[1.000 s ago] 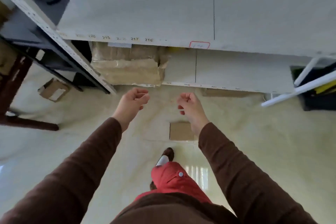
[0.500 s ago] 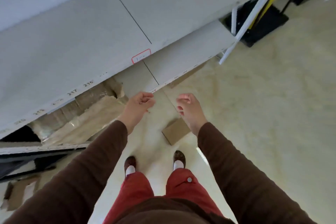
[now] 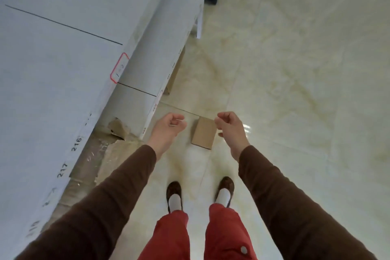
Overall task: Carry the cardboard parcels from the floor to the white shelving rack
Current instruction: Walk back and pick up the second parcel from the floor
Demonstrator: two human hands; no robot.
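Small cardboard parcel (image 3: 203, 133) lies flat on floor (image 3: 295, 91), long axis running away from feet, just beside white rack (image 3: 63, 59). Left hand (image 3: 168, 126) and right hand (image 3: 230, 126) loosely curled above it, both empty.

Brown sleeves (image 3: 109, 202), red trousers (image 3: 171, 236) and dark brown shoes (image 3: 173, 191) — tan cardboard parcel (image 3: 203, 133) on cream marbled floor tiles (image 3: 295, 91); white shelving rack (image 3: 63, 48), red-outlined label (image 3: 119, 67).
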